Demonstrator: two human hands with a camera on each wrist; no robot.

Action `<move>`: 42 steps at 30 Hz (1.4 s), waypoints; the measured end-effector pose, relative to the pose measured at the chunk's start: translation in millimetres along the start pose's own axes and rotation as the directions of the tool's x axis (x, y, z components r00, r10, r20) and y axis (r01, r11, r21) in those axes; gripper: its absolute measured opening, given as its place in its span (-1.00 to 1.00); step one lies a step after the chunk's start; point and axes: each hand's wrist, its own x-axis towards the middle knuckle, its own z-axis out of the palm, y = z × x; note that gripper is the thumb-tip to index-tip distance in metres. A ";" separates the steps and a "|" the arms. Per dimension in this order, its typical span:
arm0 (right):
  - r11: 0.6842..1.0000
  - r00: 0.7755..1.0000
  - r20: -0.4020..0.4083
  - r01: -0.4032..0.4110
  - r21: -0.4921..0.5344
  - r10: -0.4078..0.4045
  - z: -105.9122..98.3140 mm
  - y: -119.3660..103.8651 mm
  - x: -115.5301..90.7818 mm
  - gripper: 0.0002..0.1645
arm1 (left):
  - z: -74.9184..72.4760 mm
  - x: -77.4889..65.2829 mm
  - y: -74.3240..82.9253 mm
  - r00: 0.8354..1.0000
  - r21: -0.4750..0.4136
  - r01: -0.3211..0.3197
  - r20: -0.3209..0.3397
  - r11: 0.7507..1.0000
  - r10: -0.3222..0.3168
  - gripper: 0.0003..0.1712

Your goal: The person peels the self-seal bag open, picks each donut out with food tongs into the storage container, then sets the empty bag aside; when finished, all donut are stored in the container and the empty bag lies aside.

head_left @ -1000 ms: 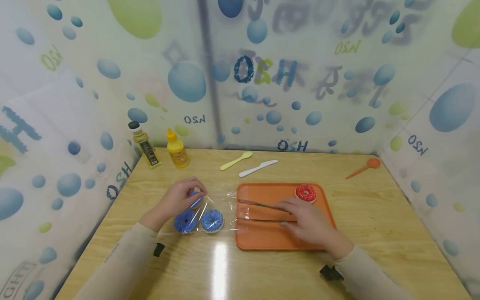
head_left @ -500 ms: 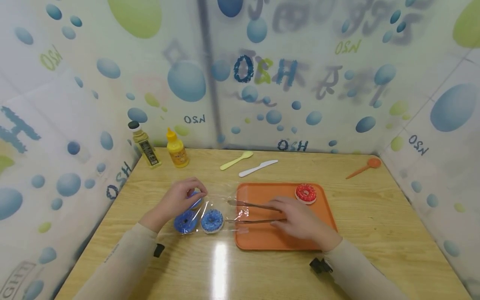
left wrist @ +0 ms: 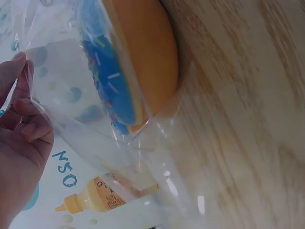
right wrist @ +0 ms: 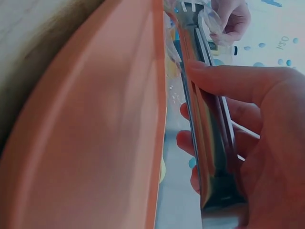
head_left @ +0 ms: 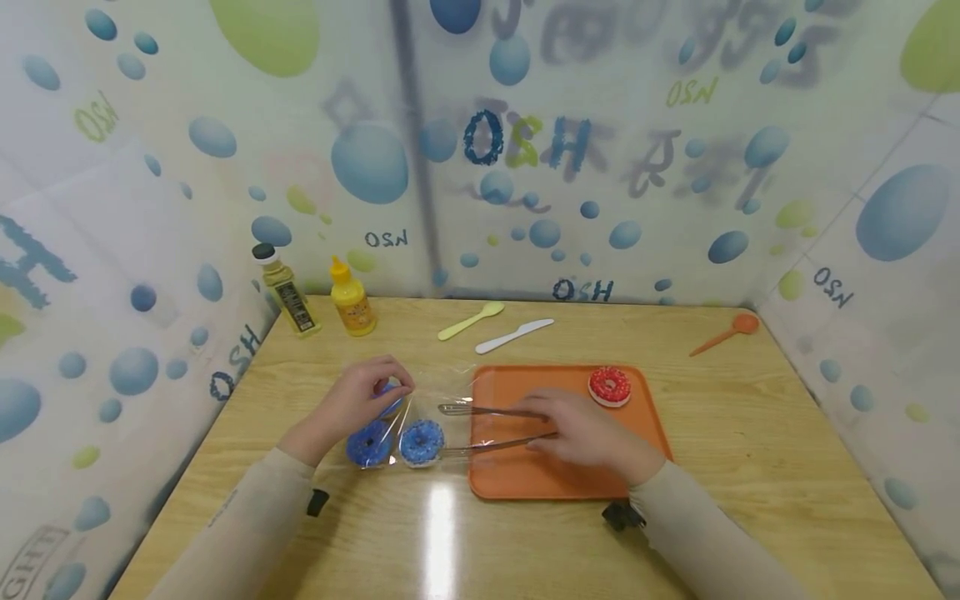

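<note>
Three blue donuts [head_left: 422, 442] lie in a clear bag [head_left: 444, 386] on the person's left, one partly covered by the left hand [head_left: 363, 393], which pinches the plastic between thumb and fingers. The film overlaps the near-left part of an orange tray [head_left: 570, 481], and a red donut [head_left: 610, 387] sits in the tray's far right corner. Beyond the bag stand an oil bottle [head_left: 295, 304] and a yellow squeeze bottle [head_left: 352, 304]; a yellow spoon [head_left: 471, 321] and a white knife [head_left: 515, 336] lie behind the tray, and an orange spoon [head_left: 725, 333] lies far to the right. The right hand [head_left: 573, 429] grips metal tongs [head_left: 498, 411] over the tray. Their long axis runs sideways across the table, tips toward the left hand, the two arms spread well apart; the nearer tip is just beside the rightmost blue donut, and whether they touch cannot be told. The tips overlap the plastic in the head view. Everything rests on a pale wooden table [head_left: 360, 533] with a bright streak of glare, enclosed by whitish walls [head_left: 645, 108] printed with blue and green ovals and lettering.
</note>
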 end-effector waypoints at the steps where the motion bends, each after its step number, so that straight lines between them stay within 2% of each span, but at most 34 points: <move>1: 1.000 1.000 0.002 0.005 -0.001 -0.005 0.3 0.0 1.6 -0.41 | -0.1 0.0 0.2 1.000 0.001 0.002 -0.001 1.000 -0.002 -0.93; 11: 0.999 0.998 0.040 0.044 0.001 -0.044 4.9 -2.9 17.1 -0.36 | -0.6 0.0 -0.6 1.000 0.001 0.024 0.013 1.000 -0.024 -0.96; 20: 0.996 0.996 0.032 0.085 -0.006 -0.085 11.5 -2.4 17.8 -0.41 | -0.8 0.2 -1.9 1.000 -0.010 0.019 0.018 1.000 -0.019 -0.96; 27: 0.993 0.993 -0.008 0.117 -0.019 -0.118 13.2 0.8 9.7 -0.40 | -1.0 -2.1 -2.7 0.999 -0.012 0.047 0.022 0.999 -0.047 -0.96; 35: 0.997 0.995 -0.066 0.080 0.018 -0.079 10.0 9.8 -7.5 -0.38 | -0.4 -3.0 -3.8 0.998 0.001 0.048 0.026 0.999 -0.048 -0.97; 42: 0.997 0.990 -0.119 0.079 -0.006 -0.079 5.8 16.2 -21.5 -0.38 | 0.0 -3.3 -3.1 0.998 0.008 0.054 0.024 0.999 -0.054 -0.96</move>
